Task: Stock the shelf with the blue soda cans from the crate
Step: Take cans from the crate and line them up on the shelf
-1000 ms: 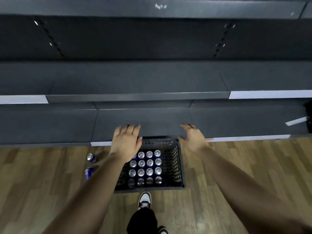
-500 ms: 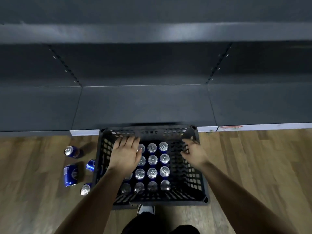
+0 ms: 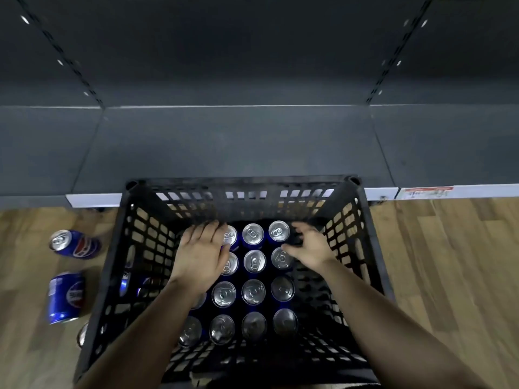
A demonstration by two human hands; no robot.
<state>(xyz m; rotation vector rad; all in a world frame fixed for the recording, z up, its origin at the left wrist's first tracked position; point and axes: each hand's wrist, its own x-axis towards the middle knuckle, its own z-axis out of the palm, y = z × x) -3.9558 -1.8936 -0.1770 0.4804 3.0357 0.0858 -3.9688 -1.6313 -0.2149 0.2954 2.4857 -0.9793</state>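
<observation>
Down in the black crate (image 3: 146, 237), the left hand (image 3: 200, 256) lay flat-fingered over Pepsi cans (image 3: 253, 292), while the right hand (image 3: 310, 247) curled its fingers, grasp unclear.

The crate (image 3: 146, 248) is black, its walls a grid of rectangular holes. The soda cans (image 3: 253, 233) in it are blue with silver tops; a loose can (image 3: 74, 244) bears a red-white-blue roundel. The shelf (image 3: 233, 144) is dark grey, white-edged; the floor (image 3: 449, 262) is pale brown wood-grain planks.
</observation>
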